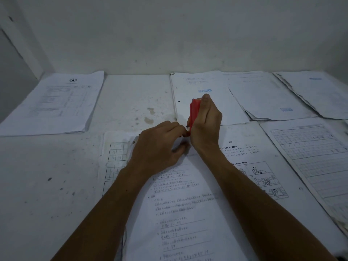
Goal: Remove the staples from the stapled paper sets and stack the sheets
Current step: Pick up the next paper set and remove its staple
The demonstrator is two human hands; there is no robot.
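Standing near-upright, red staple remover (194, 112) in right hand (205, 127).

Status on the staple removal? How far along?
Done, apparently: one stack lies far left. In hand: right hand works the red staple remover at the corner of the paper set pinched by the left hand. Left: several piles at right; staples not discernible.

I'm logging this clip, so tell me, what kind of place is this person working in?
Probably a plain desk or paperwork station against a bare wall. Printed worksheets and forms lie in stacks over the stained white tabletop, one sheet is stamped in blue, and the hands work a red staple remover at a corner of one paper set.
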